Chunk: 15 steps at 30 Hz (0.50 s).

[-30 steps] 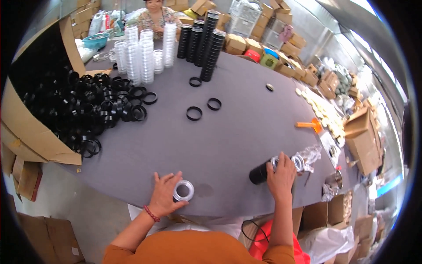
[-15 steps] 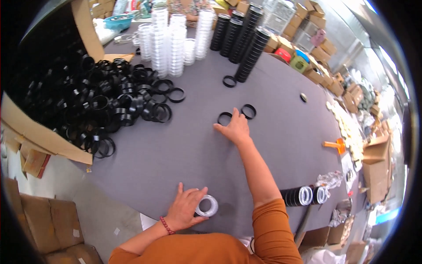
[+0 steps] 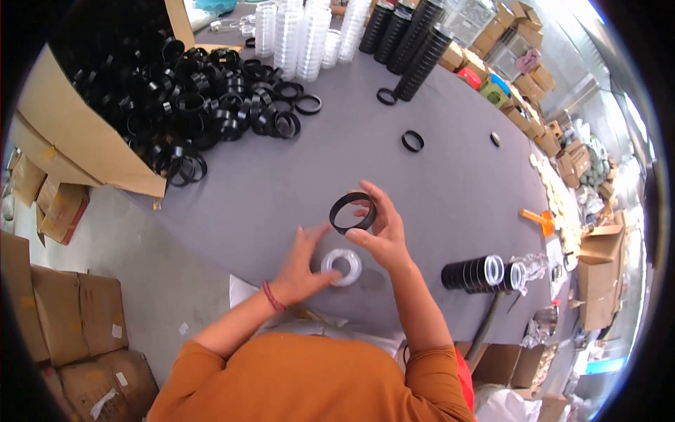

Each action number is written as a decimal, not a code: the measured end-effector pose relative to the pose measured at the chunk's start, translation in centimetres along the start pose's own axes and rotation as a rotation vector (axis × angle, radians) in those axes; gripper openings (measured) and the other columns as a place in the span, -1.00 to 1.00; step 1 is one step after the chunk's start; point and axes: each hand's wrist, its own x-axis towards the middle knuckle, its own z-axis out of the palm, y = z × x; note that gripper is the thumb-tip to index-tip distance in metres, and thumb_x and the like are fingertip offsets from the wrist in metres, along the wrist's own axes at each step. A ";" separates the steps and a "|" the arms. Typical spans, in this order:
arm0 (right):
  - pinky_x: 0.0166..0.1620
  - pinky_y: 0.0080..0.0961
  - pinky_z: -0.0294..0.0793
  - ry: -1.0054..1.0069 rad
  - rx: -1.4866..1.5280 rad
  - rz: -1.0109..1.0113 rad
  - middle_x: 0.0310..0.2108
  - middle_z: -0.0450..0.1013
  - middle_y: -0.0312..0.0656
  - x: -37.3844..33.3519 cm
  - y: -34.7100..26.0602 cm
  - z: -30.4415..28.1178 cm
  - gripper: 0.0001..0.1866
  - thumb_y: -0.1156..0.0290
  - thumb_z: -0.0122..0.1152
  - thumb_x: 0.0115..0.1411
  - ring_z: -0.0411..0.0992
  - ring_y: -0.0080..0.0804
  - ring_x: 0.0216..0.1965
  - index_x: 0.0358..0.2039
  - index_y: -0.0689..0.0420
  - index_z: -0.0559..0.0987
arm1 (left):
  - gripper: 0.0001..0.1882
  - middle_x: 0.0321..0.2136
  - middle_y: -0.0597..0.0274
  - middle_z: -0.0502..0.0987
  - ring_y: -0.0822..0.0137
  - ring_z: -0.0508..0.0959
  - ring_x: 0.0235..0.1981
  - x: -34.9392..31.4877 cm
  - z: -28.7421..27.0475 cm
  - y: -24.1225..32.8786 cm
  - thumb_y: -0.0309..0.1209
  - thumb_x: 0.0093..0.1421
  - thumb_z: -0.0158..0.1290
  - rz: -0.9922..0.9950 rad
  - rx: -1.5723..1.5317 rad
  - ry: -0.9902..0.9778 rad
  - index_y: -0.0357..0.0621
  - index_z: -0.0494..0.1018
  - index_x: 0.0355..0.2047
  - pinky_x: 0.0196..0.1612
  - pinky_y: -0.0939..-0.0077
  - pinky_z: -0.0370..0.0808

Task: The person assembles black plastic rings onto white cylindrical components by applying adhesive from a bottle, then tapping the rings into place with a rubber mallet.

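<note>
My right hand (image 3: 383, 228) grips a black ring (image 3: 353, 212) by its rim, thumb on the near side and fingers behind. The ring is tilted, its opening toward me, above the grey table. Close to the table's near edge sits a clear round plastic piece (image 3: 342, 267) with a hole in its middle. My left hand (image 3: 304, 264) is beside that piece on its left, fingers spread and slightly blurred, the thumb at its near edge. A loose black ring (image 3: 413, 141) lies farther off to the right, and another black ring (image 3: 387, 96) lies by the tall black stacks.
A heap of black rings (image 3: 204, 98) spills from a cardboard box (image 3: 91, 130) at left. Clear stacks (image 3: 307, 42) and black stacks (image 3: 425, 62) stand at the back. Two black-and-clear stacks (image 3: 471, 273) lie at right, near an orange tool (image 3: 540, 219).
My right hand has picked up a black ring from the table and brought it nearer, toward the clear piece. My left hand stays beside that piece. The view has shifted.
</note>
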 end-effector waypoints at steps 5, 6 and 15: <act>0.24 -0.33 0.21 0.010 0.054 -0.071 0.18 0.33 -0.14 -5.5 1.2 0.8 -0.08 0.24 0.58 -0.10 0.26 -0.31 0.24 0.23 0.23 0.30 | -0.11 0.27 0.08 0.29 0.02 0.15 0.36 1.6 -1.2 1.1 0.03 0.09 0.23 0.092 -0.076 -0.044 -0.09 0.17 0.32 0.41 -0.13 -0.23; 0.24 -0.30 0.22 0.030 0.025 -0.090 0.19 0.32 -0.12 -6.2 1.3 1.0 -0.09 0.23 0.57 -0.08 0.25 -0.29 0.25 0.23 0.24 0.30 | -0.16 0.27 0.10 0.29 0.03 0.14 0.37 1.5 -1.1 1.5 0.03 0.11 0.21 0.137 -0.005 -0.098 -0.07 0.22 0.30 0.41 -0.12 -0.24; 0.28 -0.17 0.24 -0.023 -0.428 -0.172 0.19 0.34 0.04 -8.4 1.2 -0.5 -0.15 0.21 0.47 -0.05 0.23 -0.06 0.28 0.23 0.25 0.35 | -0.25 0.18 0.10 0.42 0.06 0.17 0.36 1.5 -2.1 1.8 -0.03 0.02 0.30 0.091 -0.019 -0.202 -0.03 0.39 0.20 0.41 -0.14 -0.22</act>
